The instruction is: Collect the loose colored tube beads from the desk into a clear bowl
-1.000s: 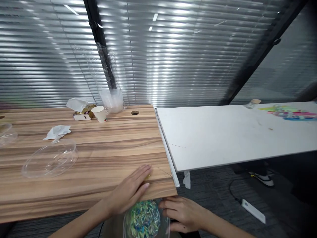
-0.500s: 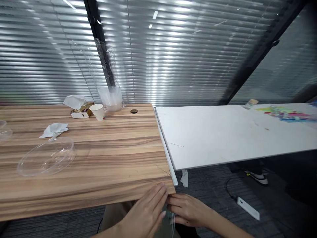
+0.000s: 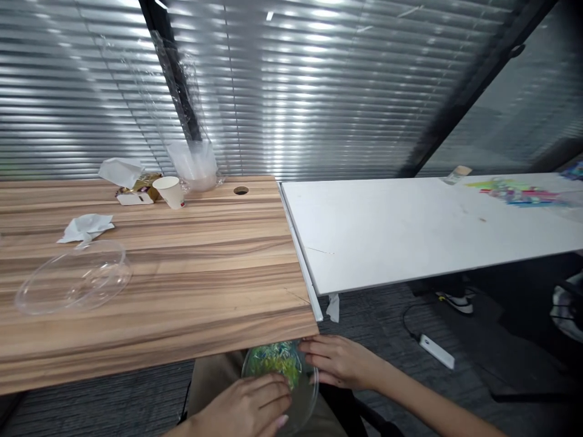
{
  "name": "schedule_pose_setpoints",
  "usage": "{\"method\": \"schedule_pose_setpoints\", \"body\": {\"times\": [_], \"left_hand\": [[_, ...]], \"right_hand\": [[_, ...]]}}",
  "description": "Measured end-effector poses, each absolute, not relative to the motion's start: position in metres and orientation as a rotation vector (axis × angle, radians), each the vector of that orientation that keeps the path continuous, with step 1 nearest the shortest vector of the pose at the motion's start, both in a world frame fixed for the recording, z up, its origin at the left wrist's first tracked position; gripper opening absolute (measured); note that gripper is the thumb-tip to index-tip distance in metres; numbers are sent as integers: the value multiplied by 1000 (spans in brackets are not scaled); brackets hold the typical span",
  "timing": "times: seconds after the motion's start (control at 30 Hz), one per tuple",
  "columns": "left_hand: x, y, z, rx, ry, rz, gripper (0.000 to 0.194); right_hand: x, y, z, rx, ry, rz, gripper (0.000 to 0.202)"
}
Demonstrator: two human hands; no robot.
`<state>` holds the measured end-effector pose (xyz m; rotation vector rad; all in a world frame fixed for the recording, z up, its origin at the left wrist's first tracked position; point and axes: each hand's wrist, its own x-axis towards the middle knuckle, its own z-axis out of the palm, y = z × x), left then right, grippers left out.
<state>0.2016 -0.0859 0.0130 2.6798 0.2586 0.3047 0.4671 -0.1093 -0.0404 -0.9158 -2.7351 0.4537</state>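
A round clear plastic container (image 3: pixel 306 405) rests on my lap under the front edge of the wooden desk. Inside it lie shiny, crinkled green, yellow and blue pieces (image 3: pixel 274 359); their kind is hard to make out. My right hand (image 3: pixel 337 362) grips the container's right rim, fingers bent over the side. My left hand (image 3: pixel 255 405) is curled over its near left part, fingers together and fingertips by the yellow-green pieces. What lies under those fingers is hidden.
On the wooden desk (image 3: pixel 204 273) are a clear plastic lid or dish (image 3: pixel 75 282), crumpled tissue (image 3: pixel 86 227), a paper cup (image 3: pixel 170 192), a tissue box (image 3: pixel 136 193) and stacked clear tubs (image 3: pixel 195 165). Colourful strips (image 3: pixel 519 193) lie on the white table (image 3: pixel 387 237). A power strip (image 3: pixel 436 351) is on the floor.
My left hand has moved down and left, away from the desk corner, uncovering the container and its coloured pieces. My right hand stays at the rim. The view has tilted slightly downward.
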Motion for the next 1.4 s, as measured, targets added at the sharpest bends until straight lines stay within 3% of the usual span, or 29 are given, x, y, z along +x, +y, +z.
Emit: {"method": "schedule_pose_setpoints", "body": {"times": [0.73, 1.0, 1.17, 1.3, 1.4], "left_hand": [[187, -82, 2, 2622, 251, 376, 24], [185, -76, 32, 2741, 145, 522, 25], [167, -56, 52, 2879, 68, 779, 30], [152, -36, 57, 2769, 351, 965, 41], [150, -19, 57, 2577, 613, 1072, 35]], "right_hand": [[465, -109, -37, -918, -2743, 439, 26], [463, -115, -30, -839, -2829, 511, 22], [458, -122, -9, -648, -2781, 533, 24], [456, -114, 27, -527, -2640, 482, 27], [457, -96, 54, -511, -2566, 411, 25]]}}
